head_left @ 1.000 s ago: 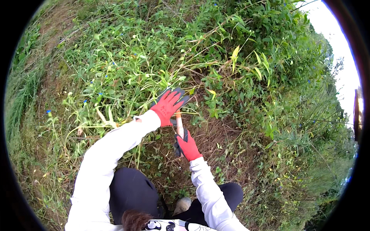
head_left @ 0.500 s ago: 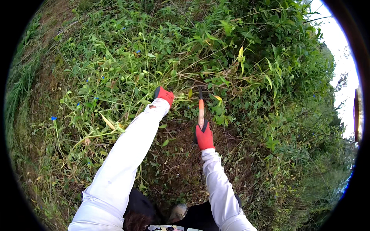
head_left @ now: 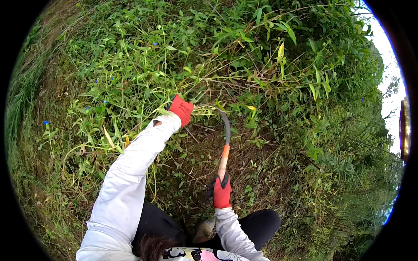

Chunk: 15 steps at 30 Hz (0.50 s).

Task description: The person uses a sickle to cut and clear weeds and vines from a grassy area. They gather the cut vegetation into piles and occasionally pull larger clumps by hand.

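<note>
My left hand (head_left: 180, 110), in a red and black glove, is closed round a bunch of green weed stems (head_left: 202, 111) at the middle of the view. The stems stick out to its right. My right hand (head_left: 221, 191), gloved the same way, grips the wooden handle of a sickle (head_left: 226, 130). Orange marks the upper end of the handle. The curved grey blade points up and away, its tip by the cut-looking stem ends right of my left hand. Leaves partly cover the tip.
Dense green weeds (head_left: 130, 61) with small blue flowers spread ahead and to the left. Leafy bushes (head_left: 331, 56) rise at the right. Brown soil with dry stalks (head_left: 204, 161) lies between my arms, and my dark-clad knee (head_left: 260, 226) is at the lower edge.
My right hand has drawn the sickle back toward me, and its blade has come out of the foliage. My left hand has shifted slightly left, still holding stems.
</note>
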Each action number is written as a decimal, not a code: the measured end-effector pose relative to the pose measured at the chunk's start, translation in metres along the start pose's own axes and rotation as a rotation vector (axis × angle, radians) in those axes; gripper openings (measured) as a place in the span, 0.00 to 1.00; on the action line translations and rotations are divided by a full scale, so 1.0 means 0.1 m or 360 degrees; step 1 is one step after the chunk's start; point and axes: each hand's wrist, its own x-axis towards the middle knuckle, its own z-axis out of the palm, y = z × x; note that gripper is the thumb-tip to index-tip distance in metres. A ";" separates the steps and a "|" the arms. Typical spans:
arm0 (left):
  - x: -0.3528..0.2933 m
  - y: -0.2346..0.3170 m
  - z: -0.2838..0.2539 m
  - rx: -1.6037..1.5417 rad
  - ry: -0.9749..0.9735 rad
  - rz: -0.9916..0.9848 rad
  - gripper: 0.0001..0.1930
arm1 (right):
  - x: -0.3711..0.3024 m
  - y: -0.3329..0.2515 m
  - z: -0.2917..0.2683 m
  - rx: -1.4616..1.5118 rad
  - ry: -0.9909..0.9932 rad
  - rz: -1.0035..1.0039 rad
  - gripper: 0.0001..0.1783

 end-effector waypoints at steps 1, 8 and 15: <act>0.00 -0.02 -0.06 -0.0045 -0.0025 -0.0015 0.22 | 0.07 -0.25 0.07 0.0134 -0.0005 0.0029 0.23; -0.03 0.10 -0.19 -0.0075 -0.0034 0.0027 0.22 | -0.07 0.26 -0.21 0.0193 0.0406 -0.0314 0.29; -0.21 -0.01 -0.19 -0.0159 0.0036 -0.0026 0.18 | 1.15 -0.78 0.06 -0.0689 0.0070 -0.0730 0.37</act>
